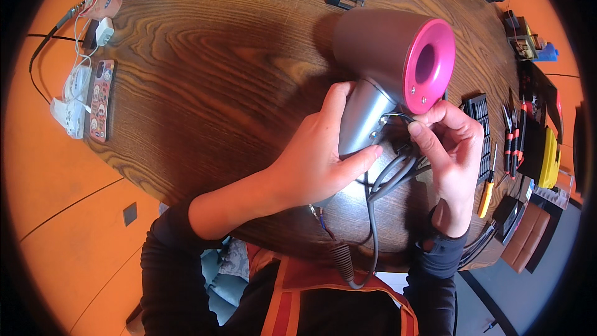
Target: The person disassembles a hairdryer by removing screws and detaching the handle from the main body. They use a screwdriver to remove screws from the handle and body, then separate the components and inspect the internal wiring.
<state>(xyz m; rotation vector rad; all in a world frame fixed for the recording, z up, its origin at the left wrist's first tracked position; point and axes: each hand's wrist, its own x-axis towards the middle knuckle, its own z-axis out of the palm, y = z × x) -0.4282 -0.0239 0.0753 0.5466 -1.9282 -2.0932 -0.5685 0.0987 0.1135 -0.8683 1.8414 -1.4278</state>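
At the left we see a phone point(101, 101) covered in stickers, their print too small for us to read, on the tabletop point(205, 31). Our left hand point(318, 143) is wrapped around the grey handle of the hair dryer point(373, 40), which is tilted over the middle of the tabletop. Our right hand point(453, 155), nearly closed, pinches a thin dark wire point(396, 114) beside that handle. Farther right lies a yellow-handled screwdriver point(485, 196).

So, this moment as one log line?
left hand: grips hair dryer by grey handle | right hand: pinches black wire | nearby: yellow-handled screwdriver
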